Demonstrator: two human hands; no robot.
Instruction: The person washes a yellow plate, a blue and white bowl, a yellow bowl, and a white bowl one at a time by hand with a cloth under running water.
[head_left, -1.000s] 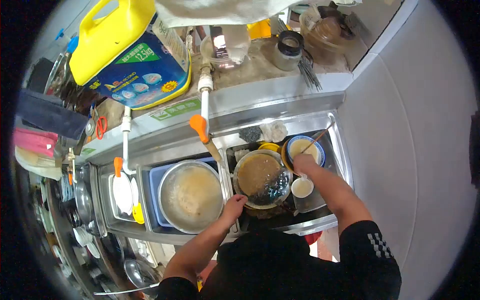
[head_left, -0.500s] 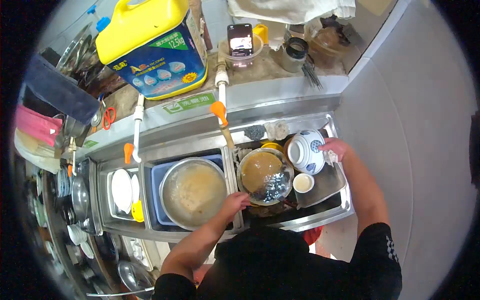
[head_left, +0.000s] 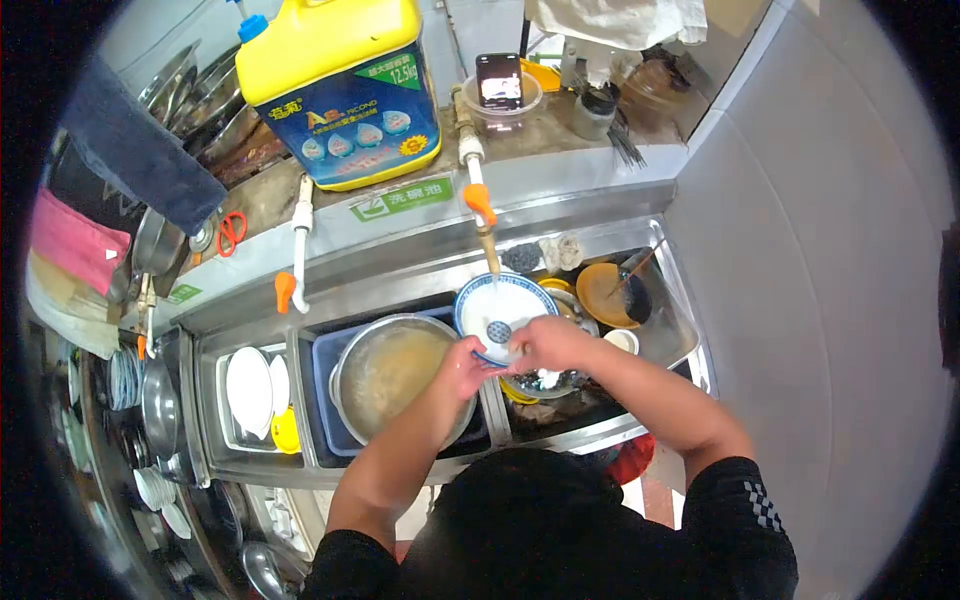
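Note:
A white bowl with a blue patterned rim (head_left: 482, 308) is tilted with its inside toward me, under the tap at the right-hand basin. My left hand (head_left: 464, 370) grips its lower left edge. On the lower right side, my right hand (head_left: 552, 345) has its fingers closed over the rim, the tips reaching inside. Something white (head_left: 548, 378), cloth or foam, shows just below the right hand. Partly hidden behind the bowl and hand is a metal basin (head_left: 535, 390). A small white cup (head_left: 621, 342) stands beside my right forearm.
A large metal bowl of cloudy water (head_left: 400, 372) sits in a blue tub (head_left: 325, 375) to the left. White plates (head_left: 248, 390) lie in the far-left basin. A brown bowl (head_left: 603, 295) is at right. Orange-handled taps (head_left: 479, 204) hang below the ledge with a yellow jug (head_left: 340, 110).
The bowl has moved left from the right side of the sink to under the tap and turned inside-up. My left hand has risen to grip it. The camera view has shifted slightly.

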